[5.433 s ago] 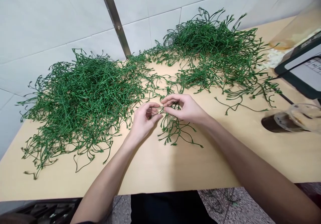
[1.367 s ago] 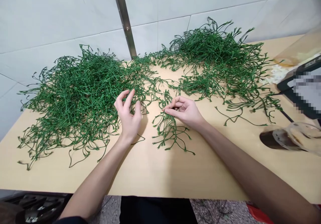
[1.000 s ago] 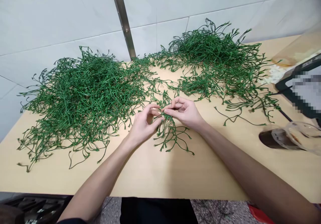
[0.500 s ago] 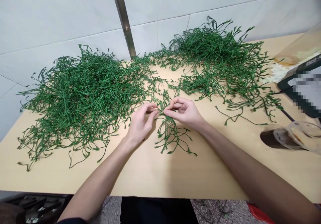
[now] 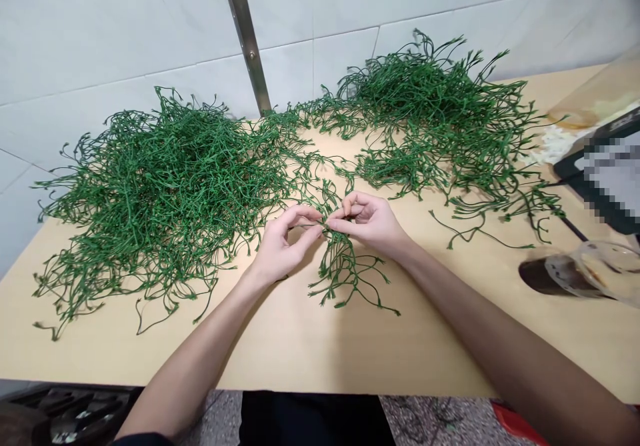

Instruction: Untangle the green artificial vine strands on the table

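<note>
A small bunch of green artificial stems [image 5: 345,267] with tiny forked tips lies across the middle of the table, fanning out towards me and away. My left hand [image 5: 285,246] pinches at the bunch's middle from the left, thumb against forefinger. From the right, my right hand [image 5: 373,225] pinches the same spot, its other fingers curled. The fingertips of both hands almost meet. A thin dark strand shows along the left fingers; exactly what is between the tips is too small to make out.
A large heap of green stems [image 5: 170,186] covers the table's left side, and another heap [image 5: 425,99] lies at the back right. A cup of dark drink [image 5: 555,274] lies or leans at the right, near a dark-edged device [image 5: 595,179]. A tiled wall [image 5: 320,6] stands behind.
My left hand has moved slightly right, closer to my right hand, its fingertips now at the bunch's middle. A few of the bunch's near stems have shifted a little right.
</note>
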A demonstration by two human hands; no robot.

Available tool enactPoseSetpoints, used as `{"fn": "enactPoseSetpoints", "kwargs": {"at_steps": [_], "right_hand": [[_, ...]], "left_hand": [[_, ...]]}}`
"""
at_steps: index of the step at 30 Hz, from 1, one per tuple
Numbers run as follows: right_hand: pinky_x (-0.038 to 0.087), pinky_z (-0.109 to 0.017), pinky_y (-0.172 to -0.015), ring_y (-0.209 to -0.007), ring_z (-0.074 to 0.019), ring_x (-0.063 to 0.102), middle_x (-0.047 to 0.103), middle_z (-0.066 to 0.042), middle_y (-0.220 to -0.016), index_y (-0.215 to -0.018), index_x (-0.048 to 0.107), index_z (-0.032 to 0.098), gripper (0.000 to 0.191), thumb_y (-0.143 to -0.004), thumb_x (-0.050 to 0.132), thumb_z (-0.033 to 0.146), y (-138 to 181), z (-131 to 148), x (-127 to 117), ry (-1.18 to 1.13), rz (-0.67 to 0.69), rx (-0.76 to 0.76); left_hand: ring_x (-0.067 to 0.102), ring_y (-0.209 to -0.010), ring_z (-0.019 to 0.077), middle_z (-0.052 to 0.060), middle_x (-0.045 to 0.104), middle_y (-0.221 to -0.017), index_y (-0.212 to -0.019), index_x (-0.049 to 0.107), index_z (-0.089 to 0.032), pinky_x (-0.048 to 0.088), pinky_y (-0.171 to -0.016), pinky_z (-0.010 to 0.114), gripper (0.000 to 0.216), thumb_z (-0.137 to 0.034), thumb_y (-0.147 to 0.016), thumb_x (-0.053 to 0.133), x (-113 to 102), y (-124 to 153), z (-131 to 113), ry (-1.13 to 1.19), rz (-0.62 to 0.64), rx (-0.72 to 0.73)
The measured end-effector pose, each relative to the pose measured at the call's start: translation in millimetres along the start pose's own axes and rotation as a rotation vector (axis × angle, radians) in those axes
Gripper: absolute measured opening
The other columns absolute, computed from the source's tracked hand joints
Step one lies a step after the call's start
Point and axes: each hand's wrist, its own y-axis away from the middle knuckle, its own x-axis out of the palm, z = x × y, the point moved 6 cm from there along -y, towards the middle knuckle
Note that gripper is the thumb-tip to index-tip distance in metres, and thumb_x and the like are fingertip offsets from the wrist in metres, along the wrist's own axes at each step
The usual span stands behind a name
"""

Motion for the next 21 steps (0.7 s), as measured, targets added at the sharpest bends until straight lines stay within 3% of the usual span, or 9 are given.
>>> {"fn": "enactPoseSetpoints", "kwargs": {"at_steps": [6,10,14,18,21], "right_hand": [[0.059,-0.036,-0.079,-0.075,-0.0189,0.073,0.076,-0.003,-0.075,-0.067,0.048,0.021,0.047,-0.057,0.090,0.040,-2,-4,-4,-0.054,-0.014,0.020],[0.058,-0.036,-0.082,-0.081,-0.0208,0.074,0.076,-0.003,-0.075,-0.067,0.048,0.021,0.048,-0.055,0.091,0.039,-3,-7,-5,-0.070,-0.021,0.023],[0.058,-0.034,-0.077,-0.070,-0.0165,0.071,0.076,-0.003,-0.074,-0.066,0.047,0.021,0.047,-0.056,0.090,0.039,-3,-6,-5,-0.039,-0.026,0.027],[0.057,-0.034,-0.075,-0.066,-0.0146,0.068,0.076,-0.002,-0.074,-0.066,0.047,0.021,0.048,-0.055,0.091,0.038,-2,-3,-3,-0.021,-0.013,0.039],[0.056,-0.032,-0.072,-0.065,-0.0139,0.068,0.076,-0.002,-0.073,-0.067,0.047,0.021,0.046,-0.057,0.090,0.036,-1,-2,-1,-0.017,0.012,0.052]], "left_hand": [[0.074,-0.091,0.0203,0.010,0.073,-0.112,-0.114,0.062,-0.019,0.057,-0.089,0.036,0.033,-0.038,-0.087,0.065,0,0,0,0.285,0.060,-0.017],[0.070,-0.108,0.0251,0.011,0.075,-0.110,-0.126,0.056,-0.022,0.055,-0.097,0.041,0.044,-0.039,-0.087,0.066,1,-1,2,0.297,0.073,-0.004],[0.072,-0.103,0.0206,0.011,0.075,-0.109,-0.134,0.046,-0.022,0.057,-0.095,0.039,0.047,-0.027,-0.089,0.061,1,0,10,0.122,0.003,-0.034],[0.072,-0.096,0.0162,0.010,0.073,-0.114,-0.138,0.039,-0.022,0.058,-0.092,0.035,0.055,-0.021,-0.088,0.063,2,2,7,-0.115,-0.014,0.110],[0.070,-0.087,0.0144,0.007,0.074,-0.103,-0.127,0.049,-0.020,0.057,-0.084,0.031,0.040,-0.021,-0.090,0.062,3,4,3,-0.376,-0.027,0.217]]}}
